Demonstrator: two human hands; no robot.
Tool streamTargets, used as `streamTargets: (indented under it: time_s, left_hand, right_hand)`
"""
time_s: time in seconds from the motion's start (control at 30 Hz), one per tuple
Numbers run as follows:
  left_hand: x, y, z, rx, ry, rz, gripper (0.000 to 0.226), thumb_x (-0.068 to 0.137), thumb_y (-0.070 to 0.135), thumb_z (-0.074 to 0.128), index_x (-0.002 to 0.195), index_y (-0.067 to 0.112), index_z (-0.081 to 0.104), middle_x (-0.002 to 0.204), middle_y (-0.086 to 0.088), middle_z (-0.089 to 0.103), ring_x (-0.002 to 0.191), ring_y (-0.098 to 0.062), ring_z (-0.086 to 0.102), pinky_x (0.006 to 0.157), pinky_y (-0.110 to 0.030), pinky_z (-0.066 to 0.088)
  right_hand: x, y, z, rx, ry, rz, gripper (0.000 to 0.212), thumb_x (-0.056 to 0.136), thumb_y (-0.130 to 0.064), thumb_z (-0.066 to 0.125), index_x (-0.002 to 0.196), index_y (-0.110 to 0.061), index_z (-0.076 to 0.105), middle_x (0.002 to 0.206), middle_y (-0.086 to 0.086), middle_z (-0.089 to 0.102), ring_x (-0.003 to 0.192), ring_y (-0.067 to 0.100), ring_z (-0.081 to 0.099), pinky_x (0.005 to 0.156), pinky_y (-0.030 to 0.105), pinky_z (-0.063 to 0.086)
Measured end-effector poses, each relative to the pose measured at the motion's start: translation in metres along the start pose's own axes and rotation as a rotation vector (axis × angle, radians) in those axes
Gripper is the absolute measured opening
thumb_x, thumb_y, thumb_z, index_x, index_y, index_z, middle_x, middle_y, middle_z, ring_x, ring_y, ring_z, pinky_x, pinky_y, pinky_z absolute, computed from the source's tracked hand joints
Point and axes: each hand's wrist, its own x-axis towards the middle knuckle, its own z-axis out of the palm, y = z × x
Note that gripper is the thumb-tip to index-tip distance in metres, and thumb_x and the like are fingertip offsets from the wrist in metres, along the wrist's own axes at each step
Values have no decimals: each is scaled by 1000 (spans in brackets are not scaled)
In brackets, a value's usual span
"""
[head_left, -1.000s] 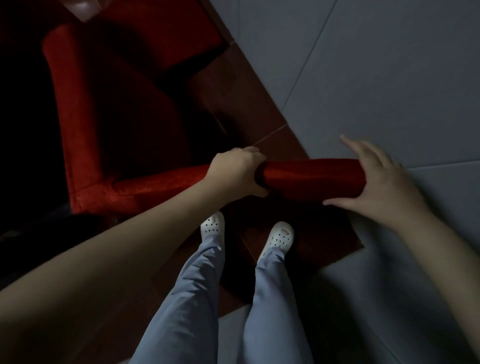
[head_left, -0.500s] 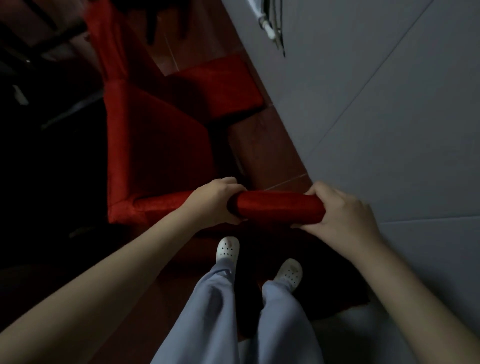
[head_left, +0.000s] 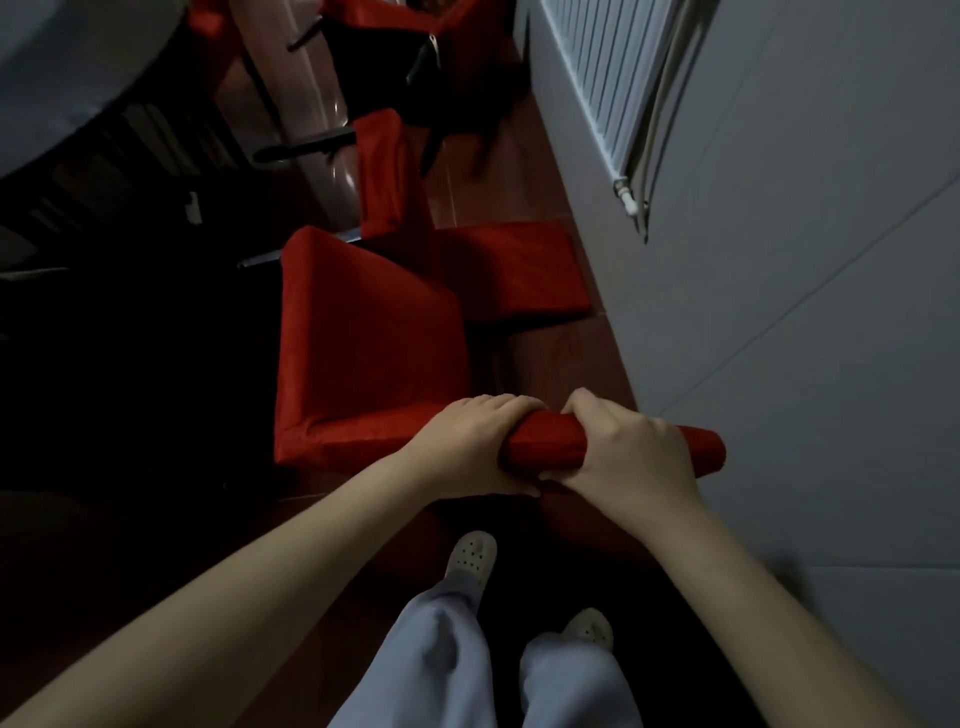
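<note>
A red fabric-covered chair (head_left: 363, 343) stands in front of me in dim light, its seat pointing away. Both hands hold the top edge of its backrest (head_left: 550, 444), which runs left to right. My left hand (head_left: 467, 447) grips the bar with fingers curled over the top. My right hand (head_left: 623, 452) grips it right beside the left, thumb underneath. The bar's right end (head_left: 706, 452) sticks out past my right hand, close to the wall.
A grey wall (head_left: 805, 364) runs along the right with a white radiator (head_left: 602, 67) higher up. A second red chair seat (head_left: 514, 270) sits by the wall ahead. More red chairs (head_left: 384, 171) and a dark table (head_left: 78, 78) lie beyond. My feet (head_left: 470, 564) stand below on reddish floor.
My right hand has slid left along the backrest top and closed round it, now touching my left hand. The view has tilted up, showing more chairs and the radiator.
</note>
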Motion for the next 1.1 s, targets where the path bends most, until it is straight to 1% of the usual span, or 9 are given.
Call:
streamTargets:
  time_s: [0.13, 0.2, 0.27, 0.37, 0.43, 0.57, 0.77, 0.9, 1.1]
  left_hand:
    - [-19, -9, -23, -19, 32, -4, 64, 70, 55, 76, 123, 28, 53, 115, 13, 60, 99, -10, 62, 80, -32, 52]
    - [-34, -16, -32, -23, 36, 2, 61, 72, 53, 75, 124, 29, 52, 116, 15, 59, 100, -9, 61, 82, -34, 53]
    - [-50, -23, -39, -50, 43, -6, 61, 72, 50, 77, 124, 31, 52, 118, 16, 58, 104, -6, 60, 84, -35, 53]
    - [-74, -34, -51, -90, 71, -39, 59, 71, 49, 79, 121, 33, 53, 118, 19, 58, 104, -3, 59, 86, -34, 52]
    - [-86, -40, -58, -105, 80, -56, 59, 70, 48, 80, 120, 33, 53, 116, 20, 57, 104, -1, 58, 88, -32, 52]
    - [-109, -48, -70, -99, 104, -106, 65, 69, 49, 81, 124, 31, 52, 120, 17, 58, 108, 1, 56, 94, -24, 48]
    - [-146, -41, -96, 26, 84, -189, 90, 68, 51, 81, 141, 40, 30, 142, 16, 44, 128, -5, 45, 103, -33, 44]
    - [-167, -23, -115, 204, 136, -166, 92, 71, 60, 74, 145, 42, 23, 146, 16, 40, 130, -4, 41, 100, -17, 32]
    - [-170, -9, -126, 612, 106, -134, 76, 82, 60, 61, 145, 36, 27, 144, 12, 43, 126, -16, 46, 99, -35, 42]
  right_hand:
    - [0, -21, -1, 93, 54, -63, 57, 64, -65, 72, 105, -30, 52, 81, -12, 65, 65, 11, 64, 54, 21, 42]
    - [-3, -22, 1, 176, 53, -118, 64, 69, -70, 62, 118, -31, 51, 94, -12, 67, 80, 6, 62, 72, 21, 47]
    - [-9, -14, 5, 230, -32, -168, 73, 72, -67, 62, 132, -30, 45, 111, -10, 65, 103, 3, 54, 98, 27, 38]
    - [-18, 4, 12, 245, -200, -72, 87, 70, -57, 73, 143, -32, 35, 128, -10, 57, 118, 1, 46, 111, 33, 28]
    - [-19, 7, 19, 282, -251, -1, 84, 71, -52, 76, 143, -33, 37, 132, -12, 54, 122, 7, 48, 110, 36, 34]
    - [-12, -13, 29, 338, -206, -40, 62, 76, -49, 71, 132, -41, 48, 126, -23, 54, 112, -6, 46, 99, 30, 45]
    - [-3, -47, 27, 232, -171, -110, 56, 80, -49, 69, 132, -36, 53, 123, -14, 63, 103, 13, 64, 83, 29, 49]
    - [6, -74, 23, 202, -163, -157, 57, 80, -55, 67, 133, -39, 52, 123, -15, 64, 102, 13, 65, 81, 30, 51]
    - [18, -116, 22, 192, -157, -232, 61, 81, -60, 61, 136, -34, 50, 119, -12, 65, 98, 12, 66, 82, 28, 49]
